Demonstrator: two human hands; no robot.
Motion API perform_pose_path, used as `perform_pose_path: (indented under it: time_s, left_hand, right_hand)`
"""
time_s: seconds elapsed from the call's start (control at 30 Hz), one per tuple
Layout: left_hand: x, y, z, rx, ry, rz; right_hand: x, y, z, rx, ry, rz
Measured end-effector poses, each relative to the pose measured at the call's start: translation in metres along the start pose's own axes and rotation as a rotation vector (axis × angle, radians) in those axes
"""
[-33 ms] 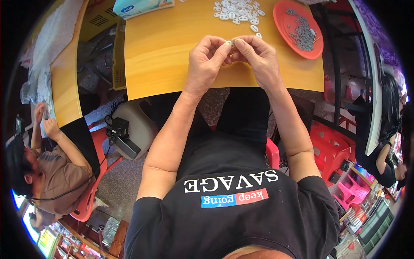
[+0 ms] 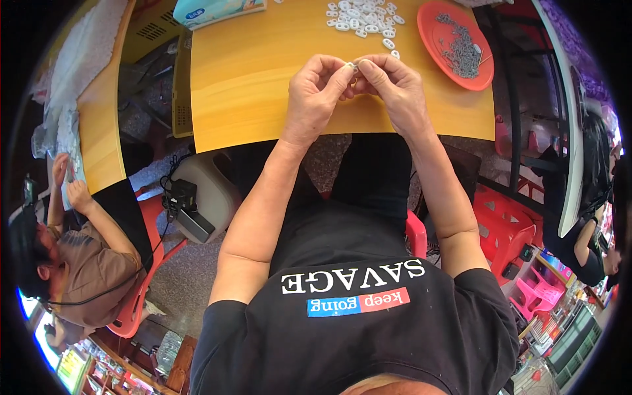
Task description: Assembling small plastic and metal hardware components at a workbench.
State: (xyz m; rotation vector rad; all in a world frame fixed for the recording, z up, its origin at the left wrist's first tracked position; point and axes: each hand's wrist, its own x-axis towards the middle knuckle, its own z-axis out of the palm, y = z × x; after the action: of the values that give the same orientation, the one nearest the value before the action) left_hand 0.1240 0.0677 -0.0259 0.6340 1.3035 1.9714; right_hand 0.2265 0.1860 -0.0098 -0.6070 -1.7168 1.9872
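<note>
The left hand and the right hand meet above the near part of the table, thumbs and fingers pinching a small piece between their tips; the fingers hide most of it. Just beyond the right hand lie a few loose white pieces, trailing from a pile of white two-holed pieces. To the right, a red plate holds small grey parts. Farther left, at the far edge, lies a blue-and-white pack.
</note>
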Motion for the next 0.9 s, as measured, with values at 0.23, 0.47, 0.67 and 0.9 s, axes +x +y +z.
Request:
perform_pose_path:
  time_s: [0.23,0.47,0.67,0.9]
  left_hand:
    - [-0.001,-0.001,-0.001,0.004,0.004,0.004]
    - [-0.003,0.001,0.001,0.031,0.002,0.005]
    - [-0.003,0.000,0.003,-0.007,0.048,0.046]
    - [-0.002,-0.001,-0.001,-0.036,0.045,0.022]
  right_hand:
    - [0.001,-0.002,0.002,-0.107,0.003,-0.054]
    - [0.003,-0.004,0.007,-0.405,0.047,-0.286]
    - [0.002,0.007,0.016,-0.416,0.119,-0.288]
    - [0.007,-0.004,0.001,-0.098,-0.037,-0.044]
